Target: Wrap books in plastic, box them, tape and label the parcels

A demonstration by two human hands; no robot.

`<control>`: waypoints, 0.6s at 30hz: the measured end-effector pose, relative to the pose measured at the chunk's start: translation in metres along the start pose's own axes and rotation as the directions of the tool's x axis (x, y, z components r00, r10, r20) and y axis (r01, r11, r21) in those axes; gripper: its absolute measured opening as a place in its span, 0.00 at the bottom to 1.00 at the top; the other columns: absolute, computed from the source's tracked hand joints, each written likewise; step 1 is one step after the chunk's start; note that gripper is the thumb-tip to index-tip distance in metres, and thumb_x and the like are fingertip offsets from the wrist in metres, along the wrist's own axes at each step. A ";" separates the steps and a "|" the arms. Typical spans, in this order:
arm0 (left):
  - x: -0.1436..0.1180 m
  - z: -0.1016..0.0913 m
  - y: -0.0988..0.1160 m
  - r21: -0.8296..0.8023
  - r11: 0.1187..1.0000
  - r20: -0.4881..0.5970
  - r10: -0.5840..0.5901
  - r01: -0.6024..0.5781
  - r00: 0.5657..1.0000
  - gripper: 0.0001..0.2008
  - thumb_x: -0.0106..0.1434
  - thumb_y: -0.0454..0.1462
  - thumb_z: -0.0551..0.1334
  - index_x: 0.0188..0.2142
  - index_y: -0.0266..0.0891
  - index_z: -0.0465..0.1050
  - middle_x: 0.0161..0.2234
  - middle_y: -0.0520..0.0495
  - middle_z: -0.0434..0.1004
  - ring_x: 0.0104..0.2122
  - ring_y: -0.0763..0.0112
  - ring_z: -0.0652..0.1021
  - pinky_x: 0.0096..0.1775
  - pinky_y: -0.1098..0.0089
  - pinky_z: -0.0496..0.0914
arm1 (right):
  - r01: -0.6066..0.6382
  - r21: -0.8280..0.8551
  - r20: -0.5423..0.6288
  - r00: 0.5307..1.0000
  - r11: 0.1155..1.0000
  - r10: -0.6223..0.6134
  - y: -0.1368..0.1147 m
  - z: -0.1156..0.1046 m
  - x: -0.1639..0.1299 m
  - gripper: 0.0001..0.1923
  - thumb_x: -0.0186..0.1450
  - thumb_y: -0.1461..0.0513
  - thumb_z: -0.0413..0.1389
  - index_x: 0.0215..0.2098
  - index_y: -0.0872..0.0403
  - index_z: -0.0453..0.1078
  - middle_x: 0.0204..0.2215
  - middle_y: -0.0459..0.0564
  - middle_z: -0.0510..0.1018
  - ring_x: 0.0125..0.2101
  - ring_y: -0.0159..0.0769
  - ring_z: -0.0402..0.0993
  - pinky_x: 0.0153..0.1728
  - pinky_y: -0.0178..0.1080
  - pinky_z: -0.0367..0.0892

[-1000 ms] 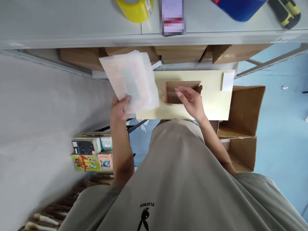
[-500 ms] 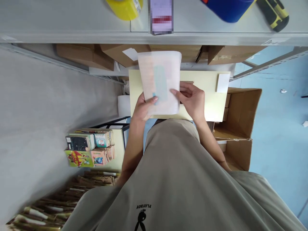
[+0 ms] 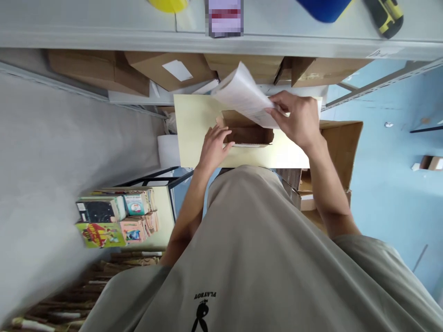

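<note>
A small open brown cardboard box (image 3: 249,133) sits on a pale yellow board (image 3: 194,129) in front of me. My left hand (image 3: 214,146) rests on the box's left end, fingers on its rim. My right hand (image 3: 298,119) grips a white translucent packet (image 3: 244,94), tilted on edge above the box's far right side. The packet's contents cannot be made out.
A grey shelf edge (image 3: 138,41) runs across the top, with a yellow tape roll (image 3: 168,4), a blue object (image 3: 325,5) and a black-yellow tool (image 3: 384,17) on it. Brown cartons (image 3: 166,69) lie under it. An open carton (image 3: 342,143) stands right; stacked books (image 3: 114,216) lower left.
The packet passed from my left hand to my right hand and swung from flat to tilted over the box. My left hand dropped to the box's left end.
</note>
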State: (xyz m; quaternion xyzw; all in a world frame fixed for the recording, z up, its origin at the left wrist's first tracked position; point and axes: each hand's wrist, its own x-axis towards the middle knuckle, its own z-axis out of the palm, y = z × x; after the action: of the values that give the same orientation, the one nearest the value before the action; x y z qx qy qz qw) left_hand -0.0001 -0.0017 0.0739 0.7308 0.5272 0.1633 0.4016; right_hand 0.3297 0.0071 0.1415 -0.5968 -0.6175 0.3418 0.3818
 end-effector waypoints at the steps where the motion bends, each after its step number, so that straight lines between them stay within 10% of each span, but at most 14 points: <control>1: -0.003 0.002 -0.005 0.031 1.000 0.016 -0.002 0.001 1.000 0.18 0.74 0.36 0.75 0.62 0.43 0.85 0.72 0.36 0.84 0.82 0.36 0.72 0.87 0.34 0.53 | 0.014 -0.058 0.045 0.999 0.998 -0.011 0.005 0.002 0.003 0.20 0.77 0.42 0.73 0.56 0.46 0.87 0.47 0.50 0.93 0.63 0.63 0.88 0.67 0.59 0.84; 18: -0.019 0.039 -0.042 -0.021 0.997 0.053 -0.078 0.079 0.996 0.10 0.73 0.32 0.72 0.47 0.47 0.93 0.78 0.41 0.79 0.80 0.36 0.73 0.83 0.35 0.66 | 0.045 -0.534 0.385 0.902 0.844 0.195 0.078 0.104 0.009 0.13 0.78 0.50 0.71 0.47 0.50 0.89 0.44 0.59 0.93 0.56 0.63 0.88 0.66 0.64 0.75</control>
State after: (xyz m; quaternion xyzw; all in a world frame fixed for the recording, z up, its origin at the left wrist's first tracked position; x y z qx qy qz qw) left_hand -0.0089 -0.0302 0.0212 0.7089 0.5429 0.1346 0.4297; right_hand 0.2753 0.0242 0.0242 -0.6139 -0.7311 0.2945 0.0440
